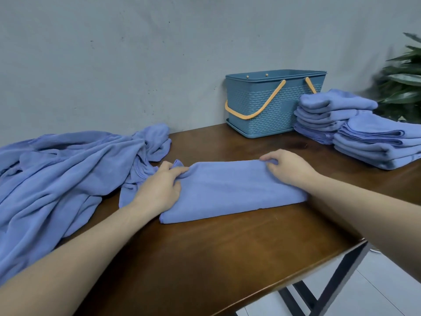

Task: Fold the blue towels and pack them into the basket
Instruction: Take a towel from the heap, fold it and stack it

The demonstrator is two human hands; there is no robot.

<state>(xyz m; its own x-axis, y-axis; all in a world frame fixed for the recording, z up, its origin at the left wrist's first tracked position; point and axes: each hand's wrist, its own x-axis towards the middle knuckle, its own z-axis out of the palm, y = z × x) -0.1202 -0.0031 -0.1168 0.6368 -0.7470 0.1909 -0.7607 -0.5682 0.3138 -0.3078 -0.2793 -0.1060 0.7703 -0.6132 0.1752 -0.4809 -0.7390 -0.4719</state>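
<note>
I see the unfolded heap [57, 174] left on the table [205, 258], folded stacks [355, 126] right, the basket [271, 103] behind them.

No legible text, label, brand, number or sign on any surface in view.

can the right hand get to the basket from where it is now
Probably yes: the right hand pinches the towel, and bare table lies between it and the basket; the folded stacks sit off to the side.
</note>
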